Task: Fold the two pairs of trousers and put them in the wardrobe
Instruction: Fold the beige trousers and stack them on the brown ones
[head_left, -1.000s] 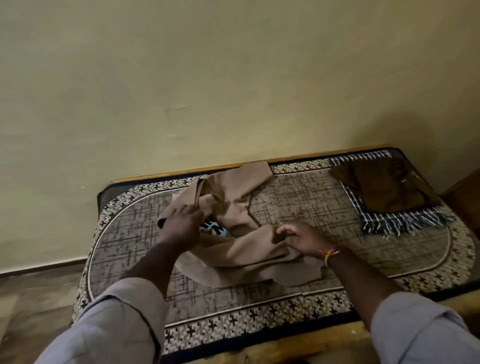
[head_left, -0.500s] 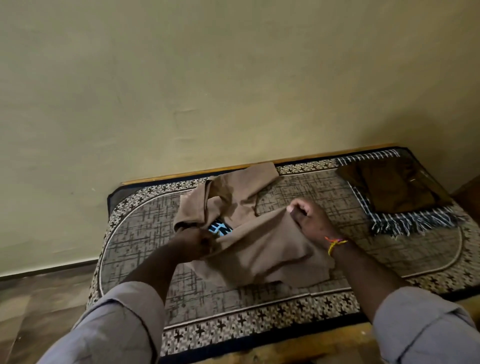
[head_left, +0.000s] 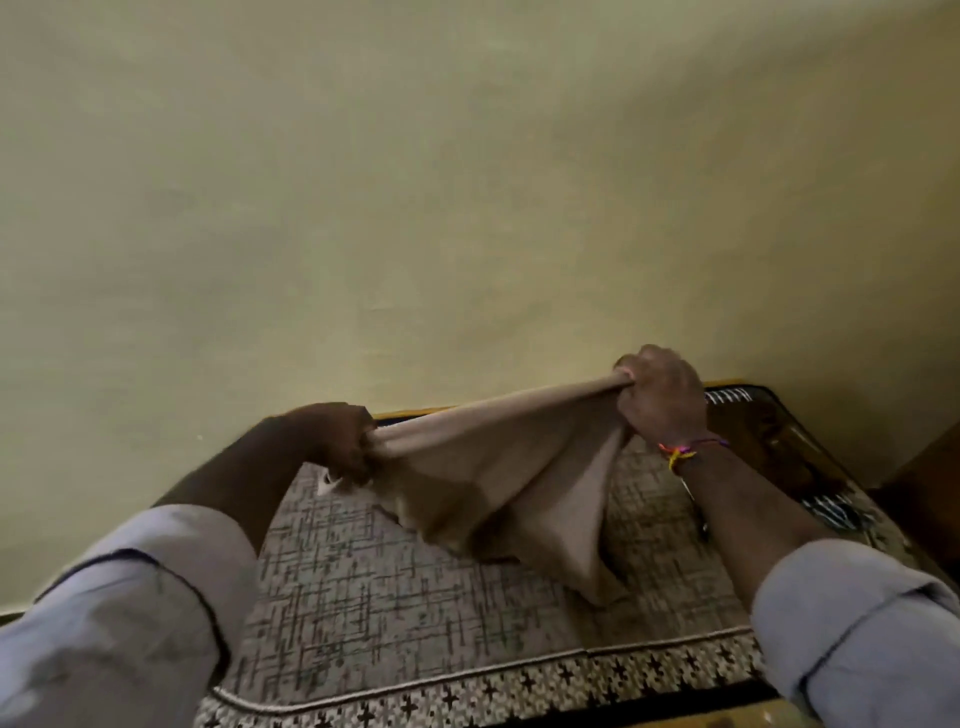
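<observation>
L hand (head_left: 340, 441) & R hand (head_left: 662, 395) each fisted tight on tan trousers (head_left: 498, 467), stretched taut above patterned mat (head_left: 389, 597) on table.

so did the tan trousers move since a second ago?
Yes. The tan trousers went up off the patterned mat, now stretched in the air between left hand and right hand, toward the wall.

The dark trousers (head_left: 789, 447) lie mostly hidden behind the right forearm (head_left: 748, 509); the frame's edge crops both sleeves.
</observation>
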